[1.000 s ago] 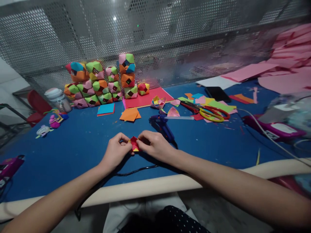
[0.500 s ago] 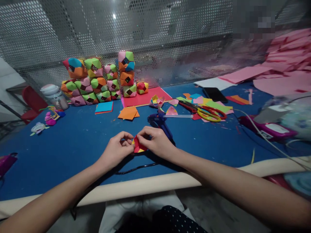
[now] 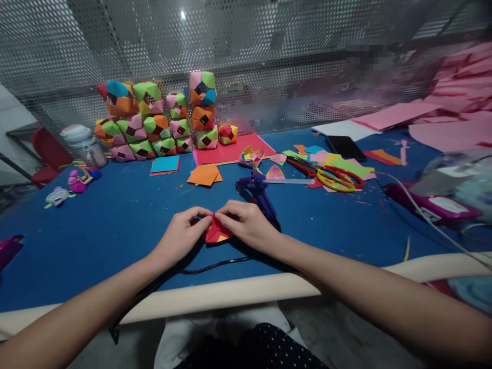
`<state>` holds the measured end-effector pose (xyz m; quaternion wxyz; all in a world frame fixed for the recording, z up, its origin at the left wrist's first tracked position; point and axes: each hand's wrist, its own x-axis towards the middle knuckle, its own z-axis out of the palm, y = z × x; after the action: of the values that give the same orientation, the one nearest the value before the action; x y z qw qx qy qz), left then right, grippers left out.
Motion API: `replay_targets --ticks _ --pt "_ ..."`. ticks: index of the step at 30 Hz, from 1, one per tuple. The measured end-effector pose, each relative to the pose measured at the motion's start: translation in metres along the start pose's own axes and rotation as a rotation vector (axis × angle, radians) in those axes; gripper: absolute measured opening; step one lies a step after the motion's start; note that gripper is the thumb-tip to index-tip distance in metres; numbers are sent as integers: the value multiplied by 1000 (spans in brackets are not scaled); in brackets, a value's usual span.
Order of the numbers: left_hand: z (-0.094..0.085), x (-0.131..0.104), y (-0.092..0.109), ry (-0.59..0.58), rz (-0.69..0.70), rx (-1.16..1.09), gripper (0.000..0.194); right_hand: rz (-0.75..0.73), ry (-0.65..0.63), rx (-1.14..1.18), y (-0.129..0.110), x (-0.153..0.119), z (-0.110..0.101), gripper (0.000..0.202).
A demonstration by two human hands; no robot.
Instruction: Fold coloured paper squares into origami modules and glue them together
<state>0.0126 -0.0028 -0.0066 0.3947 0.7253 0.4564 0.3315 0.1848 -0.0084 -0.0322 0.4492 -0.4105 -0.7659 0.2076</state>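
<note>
Between my two hands is a small folded paper piece (image 3: 217,233), red with yellow patches, held just above the near part of the blue table. My left hand (image 3: 185,231) pinches its top left edge between thumb and fingertips. From the other side, my right hand (image 3: 247,223) grips it with thumb and forefinger, covering its right end. The fingertips of both hands almost meet at the top of the fold. Just behind my right hand lies a blue glue gun (image 3: 258,193) with a clear glue stick poking out to the right.
Stacked folded-paper balls (image 3: 156,128) stand at the back left. Orange paper squares (image 3: 205,175) and blue paper squares (image 3: 165,164) lie before them. Scissors (image 3: 336,177) rest on paper scraps to the right, near a black phone (image 3: 346,147). A black cord (image 3: 215,267) runs along the front.
My left fingers have closed in along the top edge toward my right hand. The paper piece now shows more red at its left side. The view has shifted slightly.
</note>
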Motion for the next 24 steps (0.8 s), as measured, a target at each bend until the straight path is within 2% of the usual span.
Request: replay_targets --ticks 5,11,21,24 --pt "0 1 0 7 -29 46 24 33 -70 15 -5 1 -4 29" --pt "0 0 -1 5 -55 23 18 65 -23 34 -4 0 0 14" --pt "3 -2 -2 -30 -20 63 7 15 24 8 -5 -4 6 12" --pt "3 -1 -2 -17 -6 45 7 16 2 37 -8 -2 2 15"
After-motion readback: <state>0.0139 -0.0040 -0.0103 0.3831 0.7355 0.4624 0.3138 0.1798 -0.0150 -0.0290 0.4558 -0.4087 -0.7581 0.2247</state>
